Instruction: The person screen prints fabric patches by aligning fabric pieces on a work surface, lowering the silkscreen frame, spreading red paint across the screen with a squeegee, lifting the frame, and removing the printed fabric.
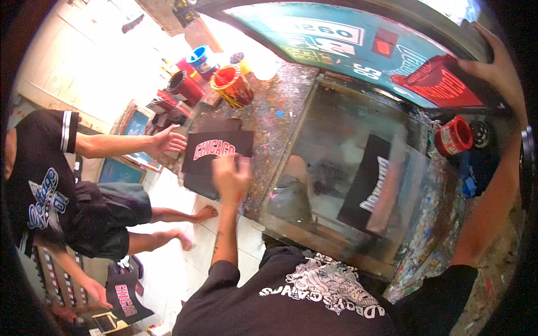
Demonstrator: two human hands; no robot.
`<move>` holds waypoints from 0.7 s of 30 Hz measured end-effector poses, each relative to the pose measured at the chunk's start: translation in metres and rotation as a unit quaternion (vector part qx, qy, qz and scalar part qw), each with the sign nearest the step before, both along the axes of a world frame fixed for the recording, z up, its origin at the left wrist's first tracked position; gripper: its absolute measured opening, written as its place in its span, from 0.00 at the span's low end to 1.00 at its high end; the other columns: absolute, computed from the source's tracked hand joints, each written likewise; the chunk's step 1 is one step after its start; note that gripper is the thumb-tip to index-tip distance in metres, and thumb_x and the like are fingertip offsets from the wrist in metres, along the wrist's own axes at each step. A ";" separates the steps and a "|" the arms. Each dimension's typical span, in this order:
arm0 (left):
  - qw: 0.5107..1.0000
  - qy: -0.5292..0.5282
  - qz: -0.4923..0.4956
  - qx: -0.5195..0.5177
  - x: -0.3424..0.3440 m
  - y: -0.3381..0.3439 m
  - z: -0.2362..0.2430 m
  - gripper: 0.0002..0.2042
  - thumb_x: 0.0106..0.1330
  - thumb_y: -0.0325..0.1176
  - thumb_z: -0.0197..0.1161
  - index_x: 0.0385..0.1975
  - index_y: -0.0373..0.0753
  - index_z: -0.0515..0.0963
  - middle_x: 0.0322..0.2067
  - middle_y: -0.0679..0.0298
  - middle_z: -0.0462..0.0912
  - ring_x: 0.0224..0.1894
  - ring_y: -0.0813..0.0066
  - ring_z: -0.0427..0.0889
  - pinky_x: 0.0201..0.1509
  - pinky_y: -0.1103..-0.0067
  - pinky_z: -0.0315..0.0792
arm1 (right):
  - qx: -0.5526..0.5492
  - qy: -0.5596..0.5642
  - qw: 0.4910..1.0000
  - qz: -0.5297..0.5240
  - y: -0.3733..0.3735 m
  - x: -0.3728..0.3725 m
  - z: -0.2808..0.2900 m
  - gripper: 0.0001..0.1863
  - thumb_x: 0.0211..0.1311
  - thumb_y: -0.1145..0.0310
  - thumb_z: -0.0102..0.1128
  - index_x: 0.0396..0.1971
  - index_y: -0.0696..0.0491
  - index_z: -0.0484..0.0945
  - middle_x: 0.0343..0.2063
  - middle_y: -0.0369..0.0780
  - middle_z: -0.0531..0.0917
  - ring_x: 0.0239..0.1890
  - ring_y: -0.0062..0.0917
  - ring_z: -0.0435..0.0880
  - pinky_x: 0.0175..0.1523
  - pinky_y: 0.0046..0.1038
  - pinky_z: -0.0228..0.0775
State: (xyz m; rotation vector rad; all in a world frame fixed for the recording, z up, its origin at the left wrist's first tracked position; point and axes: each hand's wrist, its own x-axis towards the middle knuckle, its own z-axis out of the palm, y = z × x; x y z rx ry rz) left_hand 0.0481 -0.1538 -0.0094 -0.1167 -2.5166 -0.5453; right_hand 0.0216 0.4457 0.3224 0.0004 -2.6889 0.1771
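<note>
My left hand [231, 176] is above the lower right part of a black fabric panel [196, 168] with red-and-white lettering. Its fingers are curled and blurred; whether they pinch the panel is unclear. At the upper right my right hand [496, 73] grips the edge of a raised screen-printing frame [347, 42]. Its teal mesh carries several letter stencils, and a red ink patch [443, 84] lies near my thumb. Below the frame, another black fabric panel [364, 185] with pale lettering rests on a glossy, glass-like printing surface [336, 106].
A co-worker at the left stretches an open hand [168, 140] toward the lettered panel and holds a similar panel [126, 297] low down. Ink tubs in orange [230, 84], dark red [186, 88] and blue [202, 60] stand behind. A red tub [453, 136] sits at right.
</note>
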 end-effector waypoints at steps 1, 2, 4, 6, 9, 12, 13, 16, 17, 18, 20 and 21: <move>0.991 -0.019 -0.125 0.053 0.007 0.043 -0.004 0.11 0.60 0.39 0.72 0.30 0.38 0.80 0.31 0.56 0.79 0.39 0.54 0.78 0.46 0.64 0.74 | 0.003 0.001 1.000 0.004 -0.010 0.002 0.004 0.49 0.43 0.52 0.81 0.67 0.55 0.72 0.59 0.49 0.78 0.62 0.38 0.77 0.68 0.33 0.64; 0.976 -0.059 -0.206 0.042 0.013 0.079 -0.014 0.13 0.60 0.39 0.72 0.26 0.39 0.77 0.28 0.58 0.78 0.38 0.55 0.78 0.44 0.65 0.74 | 0.004 0.004 1.000 0.010 -0.022 0.009 0.011 0.48 0.42 0.51 0.81 0.65 0.56 0.73 0.58 0.50 0.79 0.61 0.39 0.78 0.67 0.33 0.66; 0.944 -0.098 -0.312 0.041 0.026 0.122 -0.030 0.15 0.60 0.40 0.73 0.22 0.40 0.75 0.26 0.59 0.76 0.37 0.57 0.77 0.42 0.65 0.73 | 0.000 0.012 0.999 0.036 -0.063 0.018 0.020 0.47 0.42 0.49 0.81 0.61 0.58 0.76 0.55 0.52 0.81 0.58 0.40 0.80 0.65 0.34 0.68; 0.911 -0.139 -0.388 -0.007 0.036 0.148 -0.044 0.20 0.60 0.42 0.74 0.16 0.41 0.69 0.22 0.61 0.72 0.34 0.60 0.76 0.39 0.66 0.73 | -0.005 0.014 0.998 0.061 -0.105 0.019 0.027 0.45 0.41 0.46 0.81 0.58 0.60 0.78 0.53 0.53 0.83 0.56 0.42 0.82 0.63 0.34 0.71; 0.893 -0.137 -0.429 0.017 0.042 0.175 -0.038 0.23 0.59 0.43 0.75 0.14 0.42 0.67 0.20 0.63 0.70 0.31 0.62 0.75 0.37 0.67 0.72 | -0.002 0.002 0.999 0.033 -0.108 0.022 0.038 0.45 0.41 0.44 0.81 0.54 0.62 0.81 0.50 0.55 0.85 0.53 0.43 0.84 0.62 0.35 0.74; 0.868 -0.166 -0.468 -0.011 0.036 0.174 -0.040 0.17 0.59 0.45 0.74 0.33 0.41 0.76 0.40 0.60 0.75 0.46 0.60 0.75 0.50 0.64 0.70 | 0.027 -0.017 0.999 0.009 -0.106 0.024 0.039 0.46 0.42 0.36 0.77 0.56 0.58 0.82 0.52 0.56 0.84 0.54 0.44 0.84 0.62 0.34 0.73; 0.861 -0.146 -0.487 -0.020 0.033 0.171 -0.039 0.21 0.60 0.46 0.73 0.46 0.41 0.77 0.53 0.58 0.74 0.57 0.60 0.73 0.59 0.62 0.68 | 0.025 -0.018 1.000 0.005 -0.114 0.029 0.044 0.46 0.42 0.36 0.77 0.56 0.58 0.82 0.52 0.56 0.84 0.54 0.44 0.84 0.62 0.34 0.73; 0.833 -0.138 -0.527 -0.091 0.025 0.166 -0.039 0.31 0.62 0.51 0.70 0.63 0.42 0.75 0.69 0.59 0.70 0.72 0.60 0.65 0.73 0.59 0.59 | 0.003 -0.120 0.988 -0.096 -0.115 0.033 0.049 0.45 0.43 0.32 0.73 0.52 0.56 0.85 0.50 0.56 0.86 0.52 0.43 0.86 0.60 0.33 0.75; 0.811 -0.148 -0.545 -0.151 0.023 0.167 -0.038 0.34 0.64 0.54 0.67 0.67 0.43 0.72 0.72 0.61 0.67 0.77 0.60 0.59 0.77 0.57 0.53 | 0.014 -0.105 0.991 -0.078 -0.104 0.025 0.045 0.45 0.43 0.30 0.72 0.50 0.56 0.86 0.48 0.55 0.86 0.50 0.42 0.86 0.58 0.33 0.75; 0.810 -0.148 -0.547 -0.152 0.022 0.167 -0.037 0.34 0.64 0.54 0.67 0.67 0.43 0.72 0.72 0.61 0.67 0.77 0.60 0.59 0.77 0.57 0.53 | 0.026 -0.090 0.994 -0.060 -0.093 0.020 0.042 0.44 0.43 0.29 0.70 0.47 0.55 0.87 0.47 0.55 0.87 0.49 0.42 0.87 0.57 0.33 0.76; 0.803 -0.184 -0.542 -0.167 0.022 0.164 -0.040 0.38 0.65 0.60 0.62 0.72 0.44 0.68 0.75 0.66 0.63 0.80 0.61 0.50 0.80 0.56 0.46 | 0.015 -0.109 0.991 -0.074 -0.110 0.030 0.048 0.44 0.43 0.29 0.71 0.46 0.55 0.88 0.46 0.54 0.87 0.48 0.42 0.87 0.57 0.33 0.76; 0.803 -0.185 -0.541 -0.168 0.023 0.163 -0.042 0.38 0.65 0.60 0.62 0.72 0.44 0.68 0.75 0.66 0.63 0.80 0.61 0.50 0.80 0.56 0.46 | 0.007 -0.127 0.988 -0.088 -0.118 0.033 0.051 0.43 0.43 0.29 0.71 0.46 0.55 0.88 0.46 0.53 0.88 0.48 0.42 0.87 0.56 0.33 0.77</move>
